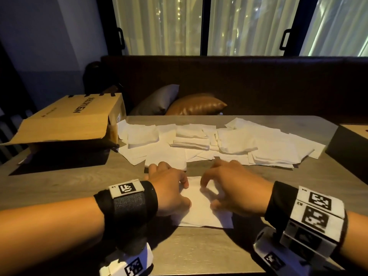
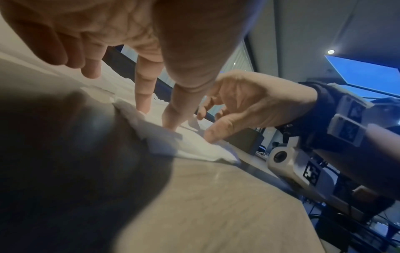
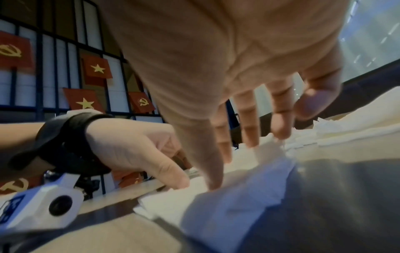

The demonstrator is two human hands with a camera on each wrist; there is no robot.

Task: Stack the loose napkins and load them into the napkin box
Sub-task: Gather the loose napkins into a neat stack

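One small napkin stack [image 1: 201, 206] lies on the worktop [image 1: 199, 251] directly under both hands. Left hand [image 1: 169, 188] and right hand [image 1: 235, 188] press it with relaxed fingertips, gripping nothing. Loose napkins [image 1: 219, 144] lie just beyond both, equally near.

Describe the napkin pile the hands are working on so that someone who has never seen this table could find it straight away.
Start at the wooden table. Beyond its middle lies a wide spread of loose napkins. The small stack sits nearer the person, apart from that spread, with the left hand and right hand resting on it. It alone is squared up and under both hands.
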